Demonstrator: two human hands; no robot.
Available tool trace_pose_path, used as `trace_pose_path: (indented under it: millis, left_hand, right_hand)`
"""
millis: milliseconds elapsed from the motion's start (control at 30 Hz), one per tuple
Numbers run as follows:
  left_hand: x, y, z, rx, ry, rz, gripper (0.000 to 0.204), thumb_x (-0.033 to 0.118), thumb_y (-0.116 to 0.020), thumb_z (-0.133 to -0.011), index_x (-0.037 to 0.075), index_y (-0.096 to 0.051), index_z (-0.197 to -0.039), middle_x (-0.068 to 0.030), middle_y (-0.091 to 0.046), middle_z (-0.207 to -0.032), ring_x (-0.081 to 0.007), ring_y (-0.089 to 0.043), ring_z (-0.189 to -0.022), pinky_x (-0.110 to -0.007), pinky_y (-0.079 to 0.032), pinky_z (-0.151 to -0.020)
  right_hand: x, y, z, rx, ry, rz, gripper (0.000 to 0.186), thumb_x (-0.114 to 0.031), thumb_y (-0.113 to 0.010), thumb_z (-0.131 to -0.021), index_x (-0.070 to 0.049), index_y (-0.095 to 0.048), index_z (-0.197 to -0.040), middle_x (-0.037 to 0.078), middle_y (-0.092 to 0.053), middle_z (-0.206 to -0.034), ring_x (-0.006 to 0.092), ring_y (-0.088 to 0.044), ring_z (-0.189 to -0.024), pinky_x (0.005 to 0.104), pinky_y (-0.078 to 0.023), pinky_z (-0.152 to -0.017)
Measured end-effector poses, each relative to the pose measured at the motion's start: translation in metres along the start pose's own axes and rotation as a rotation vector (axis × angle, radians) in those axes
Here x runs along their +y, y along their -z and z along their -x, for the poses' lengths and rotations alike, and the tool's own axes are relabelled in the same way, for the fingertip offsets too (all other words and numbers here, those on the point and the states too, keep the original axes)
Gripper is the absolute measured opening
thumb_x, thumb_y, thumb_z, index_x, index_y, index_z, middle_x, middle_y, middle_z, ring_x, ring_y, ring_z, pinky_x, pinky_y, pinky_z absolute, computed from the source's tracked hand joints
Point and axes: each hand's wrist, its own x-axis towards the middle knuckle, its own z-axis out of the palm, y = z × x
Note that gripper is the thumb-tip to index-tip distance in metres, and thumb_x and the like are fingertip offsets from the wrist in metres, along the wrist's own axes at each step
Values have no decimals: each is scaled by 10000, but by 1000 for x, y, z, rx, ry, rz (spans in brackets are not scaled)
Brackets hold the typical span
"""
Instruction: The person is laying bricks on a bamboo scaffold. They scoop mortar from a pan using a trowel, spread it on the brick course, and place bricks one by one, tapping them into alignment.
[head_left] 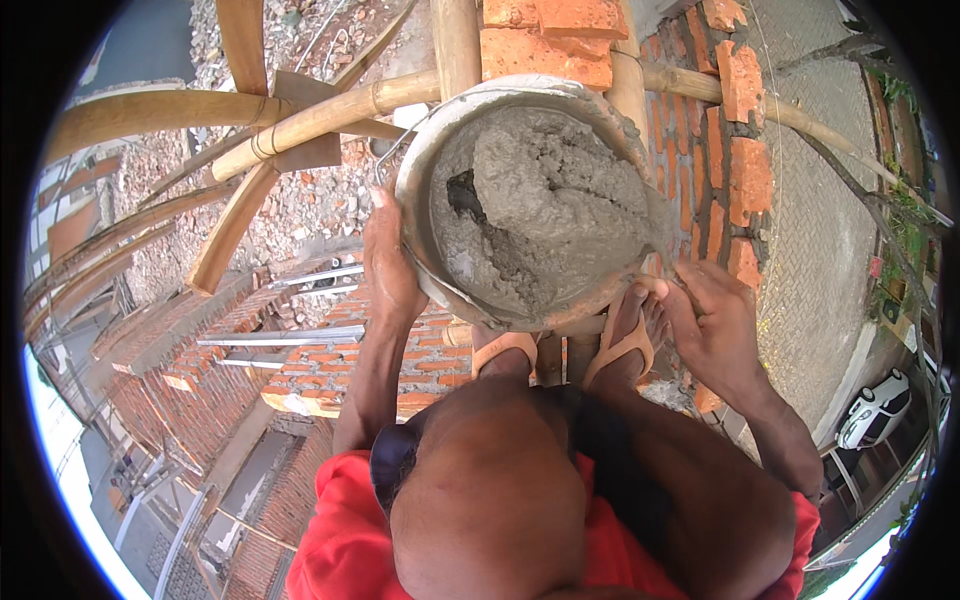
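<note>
A round bucket (412, 235) with a mortar-smeared rim is in front of me, above my feet. Wet grey mortar (560, 190) fills much of it, with a dark hollow near the left side. My left hand (392, 255) grips the bucket's left side, thumb up by a thin wire handle (398, 150); its other fingers are mostly hidden. At the lower right of the rim, my right hand (712, 318) is closed, thumb and fingers pinching the bucket's edge.
My sandalled feet (505, 350) stand on bamboo poles high above ground. Orange bricks (550, 45) are stacked just beyond the bucket. A brick wall (745, 180) runs along the right. Bamboo poles (330, 120) cross at left above rubble. A white car (875, 410) is far below.
</note>
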Motion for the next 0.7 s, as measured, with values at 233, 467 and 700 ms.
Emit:
trace_pose_path:
  millis: [233,467,700]
  left_hand:
    - [0,-31,12,-4,-44,35,615,490,-430,-1120,-21,-513,-1452,-149,-609,-1297,-213,-598,-1141,-386,-507,-986]
    - [2,-51,17,17,-86,-22,607,484,-437,-1123,-44,-563,-1394,-124,-634,-1221,-182,-593,-1092,-364,-500,-950]
    - [1,-51,17,-28,-134,-44,581,480,-440,-1115,-16,-538,-1402,-146,-634,-1248,-225,-639,-1088,-399,-554,-929]
  right_hand:
    - [8,0,-8,278,352,485,282,-114,-709,-941,55,-659,-1162,171,-626,-947,342,-667,-784,440,-555,-687]
    - [18,-5,8,44,-70,268,211,-115,-642,-986,70,-649,-1085,231,-650,-989,429,-681,-747,505,-554,-659]
    - [9,-38,-3,-171,-109,-57,319,-190,-588,-1015,78,-621,-845,273,-609,-790,457,-640,-743,552,-483,-698]
